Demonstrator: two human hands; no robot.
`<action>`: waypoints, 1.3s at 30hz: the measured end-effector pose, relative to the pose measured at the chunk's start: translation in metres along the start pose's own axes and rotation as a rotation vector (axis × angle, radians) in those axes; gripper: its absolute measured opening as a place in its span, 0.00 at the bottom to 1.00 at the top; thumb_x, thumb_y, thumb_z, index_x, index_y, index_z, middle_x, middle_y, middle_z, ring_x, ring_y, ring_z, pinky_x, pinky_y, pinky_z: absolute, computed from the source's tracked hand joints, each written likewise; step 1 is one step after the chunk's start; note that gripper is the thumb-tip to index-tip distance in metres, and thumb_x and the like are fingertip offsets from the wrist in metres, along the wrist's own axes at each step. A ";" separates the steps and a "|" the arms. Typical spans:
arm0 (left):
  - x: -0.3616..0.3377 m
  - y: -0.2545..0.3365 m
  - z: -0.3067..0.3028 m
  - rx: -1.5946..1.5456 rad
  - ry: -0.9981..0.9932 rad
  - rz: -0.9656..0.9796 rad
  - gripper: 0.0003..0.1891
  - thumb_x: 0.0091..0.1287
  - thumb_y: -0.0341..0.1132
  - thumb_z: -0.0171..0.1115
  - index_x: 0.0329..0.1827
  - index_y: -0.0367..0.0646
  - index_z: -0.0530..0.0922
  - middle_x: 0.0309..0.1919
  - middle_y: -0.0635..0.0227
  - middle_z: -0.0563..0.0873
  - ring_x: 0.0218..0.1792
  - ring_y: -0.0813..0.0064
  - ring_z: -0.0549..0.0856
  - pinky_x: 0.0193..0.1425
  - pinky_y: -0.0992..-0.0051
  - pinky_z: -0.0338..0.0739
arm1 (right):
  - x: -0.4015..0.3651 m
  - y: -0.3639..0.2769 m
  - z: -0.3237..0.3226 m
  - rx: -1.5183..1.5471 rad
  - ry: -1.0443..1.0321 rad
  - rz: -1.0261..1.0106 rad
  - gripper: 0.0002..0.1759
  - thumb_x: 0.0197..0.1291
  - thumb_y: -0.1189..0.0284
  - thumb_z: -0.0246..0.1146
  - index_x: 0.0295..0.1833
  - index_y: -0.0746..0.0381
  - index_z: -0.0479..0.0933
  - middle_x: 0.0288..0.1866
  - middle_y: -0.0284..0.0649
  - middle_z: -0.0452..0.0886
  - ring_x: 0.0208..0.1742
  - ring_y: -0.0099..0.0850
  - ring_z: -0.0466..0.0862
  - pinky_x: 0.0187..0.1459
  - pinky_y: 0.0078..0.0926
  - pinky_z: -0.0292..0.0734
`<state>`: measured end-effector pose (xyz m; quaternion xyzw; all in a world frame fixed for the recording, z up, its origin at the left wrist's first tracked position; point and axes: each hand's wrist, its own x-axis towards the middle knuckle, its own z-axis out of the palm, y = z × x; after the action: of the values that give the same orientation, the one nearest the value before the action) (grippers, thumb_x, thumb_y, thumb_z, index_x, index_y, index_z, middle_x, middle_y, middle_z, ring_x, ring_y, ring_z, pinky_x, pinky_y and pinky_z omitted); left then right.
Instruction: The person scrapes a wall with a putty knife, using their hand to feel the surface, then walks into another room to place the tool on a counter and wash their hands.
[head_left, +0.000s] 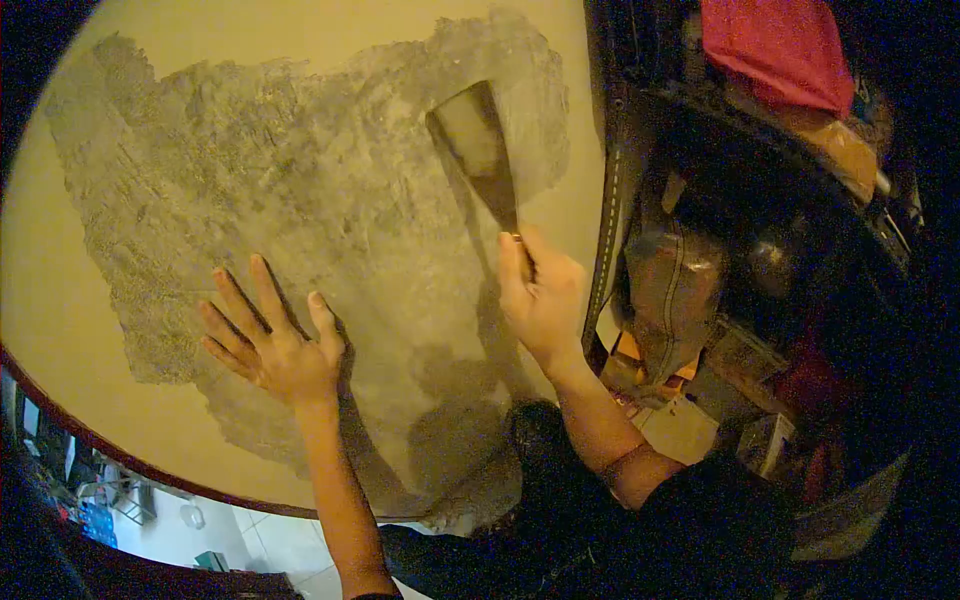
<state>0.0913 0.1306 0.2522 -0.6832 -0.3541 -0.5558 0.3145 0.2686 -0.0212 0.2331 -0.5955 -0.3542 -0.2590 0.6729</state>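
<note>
My left hand (285, 350) is spread, palm toward a pale surface (330, 30) that carries a large, rough grey patch (250, 170). It appears to rest on the lower left part of this patch. In my right hand (545, 300) is a scraper (475, 145), gripped by its handle, which the fingers mostly hide. The broad metal blade points up and left, over the upper right part of the patch. Whether the blade touches the surface cannot be told.
A dark stitched edge (612, 200) borders the surface at the right. Beyond it lie a red cloth (775, 50), a brown bag (670, 290) and jumbled items in shadow. At the lower left, past the curved rim (150, 475), shows a tiled floor (285, 545).
</note>
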 end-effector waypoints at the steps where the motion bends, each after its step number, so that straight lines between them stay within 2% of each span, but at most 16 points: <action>1: -0.001 0.001 0.001 0.000 -0.003 -0.004 0.32 0.64 0.50 0.59 0.74 0.60 0.69 0.79 0.62 0.59 0.78 0.49 0.54 0.79 0.47 0.42 | 0.000 0.001 0.000 -0.005 -0.024 -0.005 0.08 0.66 0.72 0.61 0.42 0.67 0.80 0.17 0.41 0.67 0.17 0.24 0.67 0.22 0.27 0.61; 4: 0.002 0.001 0.001 0.012 0.011 0.002 0.32 0.64 0.50 0.59 0.74 0.60 0.69 0.79 0.63 0.59 0.78 0.49 0.54 0.79 0.48 0.42 | -0.001 -0.001 -0.003 -0.002 0.040 -0.038 0.08 0.66 0.72 0.61 0.41 0.67 0.80 0.17 0.42 0.69 0.17 0.26 0.68 0.22 0.28 0.62; 8: -0.001 0.000 -0.002 0.008 -0.003 -0.004 0.32 0.65 0.51 0.59 0.75 0.61 0.69 0.78 0.65 0.60 0.78 0.49 0.54 0.79 0.47 0.44 | -0.001 0.001 0.001 -0.041 -0.008 -0.061 0.07 0.65 0.73 0.61 0.40 0.67 0.79 0.17 0.43 0.69 0.16 0.28 0.67 0.23 0.29 0.63; 10: 0.002 -0.002 0.002 0.018 -0.001 -0.011 0.32 0.65 0.52 0.59 0.75 0.62 0.68 0.78 0.65 0.61 0.78 0.50 0.55 0.79 0.47 0.45 | -0.001 -0.001 0.005 -0.021 0.094 -0.055 0.07 0.65 0.73 0.61 0.38 0.67 0.79 0.18 0.46 0.69 0.16 0.31 0.68 0.23 0.30 0.63; 16: -0.001 -0.007 0.005 0.002 0.015 0.005 0.32 0.65 0.52 0.58 0.75 0.61 0.69 0.78 0.64 0.61 0.78 0.50 0.55 0.79 0.48 0.43 | -0.004 0.005 0.010 -0.077 0.006 -0.047 0.09 0.65 0.72 0.62 0.37 0.68 0.78 0.17 0.47 0.68 0.16 0.32 0.69 0.22 0.30 0.63; 19: -0.001 -0.011 0.007 0.006 0.010 0.001 0.32 0.65 0.51 0.58 0.75 0.61 0.69 0.78 0.64 0.61 0.78 0.51 0.55 0.79 0.49 0.42 | -0.005 0.003 0.016 0.011 0.075 -0.052 0.09 0.65 0.72 0.62 0.35 0.68 0.77 0.17 0.46 0.67 0.16 0.32 0.66 0.22 0.30 0.62; 23: -0.005 -0.009 0.005 -0.002 0.012 -0.001 0.32 0.65 0.51 0.58 0.74 0.61 0.69 0.78 0.64 0.61 0.78 0.51 0.55 0.80 0.49 0.42 | -0.006 0.002 0.011 0.001 0.024 -0.036 0.10 0.66 0.72 0.62 0.35 0.68 0.77 0.16 0.46 0.66 0.16 0.30 0.66 0.22 0.30 0.62; 25: -0.004 -0.011 0.006 -0.001 0.003 -0.014 0.32 0.65 0.51 0.57 0.74 0.60 0.69 0.78 0.64 0.61 0.78 0.51 0.55 0.80 0.49 0.42 | -0.011 -0.002 0.009 -0.007 0.000 0.044 0.10 0.66 0.68 0.61 0.42 0.65 0.80 0.20 0.49 0.76 0.18 0.39 0.76 0.22 0.37 0.67; 26: -0.006 -0.014 0.007 -0.006 0.014 -0.004 0.32 0.65 0.51 0.57 0.74 0.60 0.69 0.78 0.64 0.61 0.78 0.51 0.55 0.80 0.49 0.42 | -0.011 -0.001 0.012 -0.007 0.002 0.040 0.10 0.66 0.68 0.61 0.42 0.65 0.80 0.20 0.49 0.76 0.18 0.39 0.76 0.22 0.37 0.67; 29: -0.005 -0.006 0.012 -0.011 0.014 0.005 0.31 0.66 0.51 0.57 0.74 0.60 0.69 0.78 0.64 0.60 0.78 0.51 0.54 0.80 0.49 0.42 | -0.008 0.021 0.016 -0.030 -0.023 -0.031 0.09 0.67 0.69 0.61 0.42 0.65 0.80 0.19 0.47 0.74 0.17 0.33 0.74 0.22 0.34 0.65; 31: -0.003 -0.005 0.014 -0.009 0.022 -0.001 0.31 0.66 0.51 0.56 0.74 0.60 0.69 0.78 0.65 0.60 0.78 0.51 0.54 0.80 0.49 0.43 | -0.010 0.028 0.015 0.073 0.031 -0.010 0.12 0.71 0.70 0.59 0.37 0.68 0.77 0.17 0.37 0.70 0.16 0.21 0.64 0.19 0.24 0.58; 32: -0.004 -0.006 0.014 -0.004 0.022 0.007 0.31 0.66 0.51 0.56 0.74 0.60 0.69 0.78 0.65 0.60 0.78 0.51 0.54 0.79 0.49 0.43 | -0.012 0.030 0.011 0.074 0.029 -0.010 0.12 0.71 0.70 0.59 0.37 0.68 0.77 0.17 0.37 0.70 0.16 0.21 0.64 0.19 0.24 0.58; 34: -0.004 -0.006 0.013 0.003 0.022 0.014 0.31 0.66 0.51 0.56 0.74 0.60 0.69 0.78 0.65 0.60 0.78 0.52 0.54 0.79 0.49 0.43 | -0.016 0.034 0.003 0.426 -0.250 0.393 0.13 0.74 0.67 0.55 0.40 0.66 0.77 0.19 0.32 0.71 0.13 0.18 0.63 0.15 0.18 0.56; 35: -0.004 -0.005 0.013 0.003 0.013 0.004 0.31 0.66 0.51 0.56 0.74 0.61 0.69 0.78 0.65 0.61 0.78 0.52 0.55 0.79 0.49 0.43 | -0.016 0.034 0.000 0.424 -0.250 0.395 0.13 0.74 0.67 0.55 0.40 0.66 0.77 0.19 0.32 0.71 0.13 0.18 0.63 0.15 0.18 0.56; 37: -0.002 -0.003 0.012 -0.001 0.007 -0.003 0.31 0.66 0.51 0.56 0.74 0.61 0.69 0.78 0.65 0.61 0.78 0.52 0.55 0.79 0.49 0.44 | -0.015 0.036 -0.003 0.776 -0.389 0.637 0.15 0.73 0.63 0.56 0.39 0.64 0.76 0.17 0.30 0.70 0.11 0.20 0.65 0.12 0.23 0.57; 39: -0.001 -0.002 0.013 -0.012 0.028 -0.010 0.31 0.66 0.51 0.57 0.74 0.61 0.69 0.78 0.65 0.61 0.78 0.52 0.55 0.79 0.49 0.43 | -0.013 0.040 0.004 0.798 -0.414 0.646 0.15 0.74 0.61 0.54 0.41 0.63 0.75 0.17 0.29 0.68 0.10 0.19 0.63 0.10 0.21 0.54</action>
<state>0.0963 0.1423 0.2485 -0.6755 -0.3497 -0.5690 0.3124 0.2903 -0.0121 0.1984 -0.4113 -0.3490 0.2373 0.8079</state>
